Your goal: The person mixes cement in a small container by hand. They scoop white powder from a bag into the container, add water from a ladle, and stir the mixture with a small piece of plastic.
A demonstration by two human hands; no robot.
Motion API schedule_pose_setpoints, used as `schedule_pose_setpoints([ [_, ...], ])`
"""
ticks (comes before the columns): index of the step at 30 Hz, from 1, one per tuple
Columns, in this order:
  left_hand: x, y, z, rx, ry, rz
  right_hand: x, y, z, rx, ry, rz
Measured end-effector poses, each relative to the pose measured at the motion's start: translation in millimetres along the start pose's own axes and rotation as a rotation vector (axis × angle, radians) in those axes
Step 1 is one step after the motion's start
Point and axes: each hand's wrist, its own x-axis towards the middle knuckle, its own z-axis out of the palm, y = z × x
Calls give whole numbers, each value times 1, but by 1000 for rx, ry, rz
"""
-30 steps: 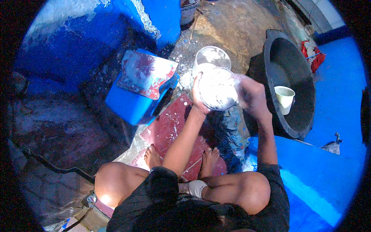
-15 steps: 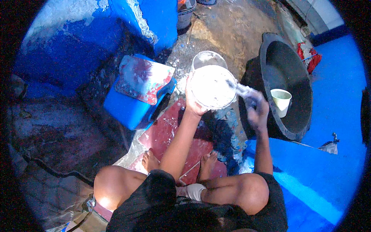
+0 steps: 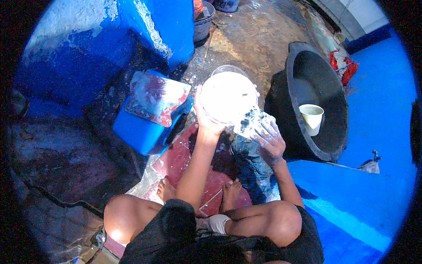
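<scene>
My left hand (image 3: 208, 116) is closed on the left and near side of a round tub (image 3: 228, 70), holding it tilted toward me. Bright white paste-like stuff (image 3: 226, 97) fills its round face; glare hides the detail. At the tub's lower right, my right hand (image 3: 269, 140) grips a flat, squarish piece (image 3: 249, 123) smeared white with dark patches. Its edge meets or overlaps the tub's rim; whether they touch I cannot tell. White residue coats the fingers of my right hand.
A blue container (image 3: 138, 134) with a stained flat board (image 3: 154, 99) on top stands left. On the right is a large black basin (image 3: 303, 88) holding a white cup (image 3: 311, 119). A paint-spotted cloth (image 3: 251, 165) lies below my right hand. A tap (image 3: 376, 155) juts from the blue wall.
My right hand has come down and left, and the flat piece, seen nearly edge-on before, now shows its broad face. The tub appears slightly further left.
</scene>
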Motion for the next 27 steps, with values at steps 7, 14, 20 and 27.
schedule_pose_setpoints([
  [7, -1, 1, 0, 11, -63, -11, -7, 0, -5, -43, -75, 10],
  [14, -2, 8, 2, 18, -20, 48, -18, -8, -22, -93, -99, 30],
  [20, -2, 1, -1, 114, -22, 31, 9, 26, -36, 328, 222, 871],
  [27, 0, -6, -16, -25, -87, -100, 24, 72, -4, 964, 81, 1082],
])
